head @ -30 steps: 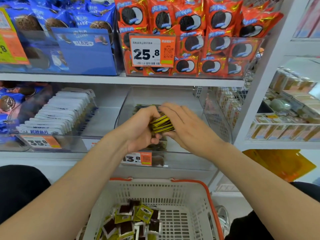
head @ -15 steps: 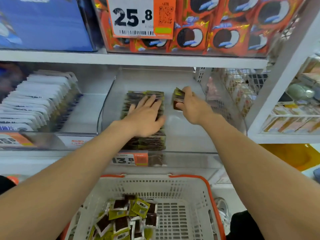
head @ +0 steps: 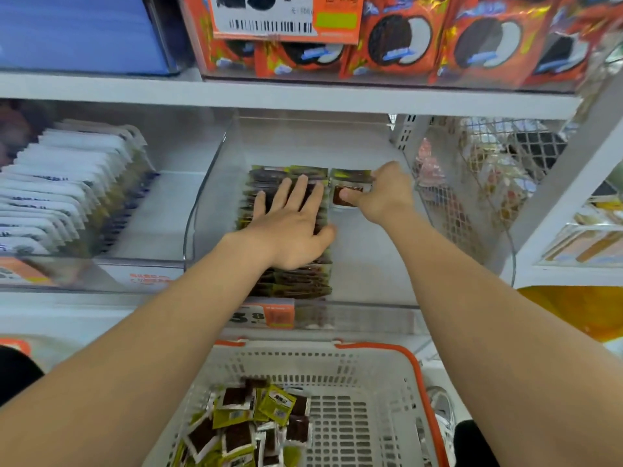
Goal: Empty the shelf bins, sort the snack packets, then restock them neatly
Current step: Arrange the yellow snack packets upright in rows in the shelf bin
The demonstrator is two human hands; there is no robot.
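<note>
A clear plastic shelf bin (head: 371, 291) on the middle shelf holds a row of small dark and green snack packets (head: 296, 281) along its left side. My left hand (head: 290, 227) lies flat on that row with straight fingers. My right hand (head: 381, 193) grips a small stack of packets (head: 347, 193) at the bin's back, just right of the row. Below, a white shopping basket (head: 364, 365) with an orange rim contains several loose packets (head: 249, 429) of the same kind.
A neighbouring clear bin on the left holds upright white sachets (head: 64, 190). Orange cookie packs (head: 397, 42) fill the shelf above, behind a price tag (head: 286, 15). A wire mesh divider (head: 472, 183) and white upright stand at the right.
My hands separated: the left went flat onto the packet row, and the right carried its small stack to the back of the bin, right of the row. The camera moved closer.
</note>
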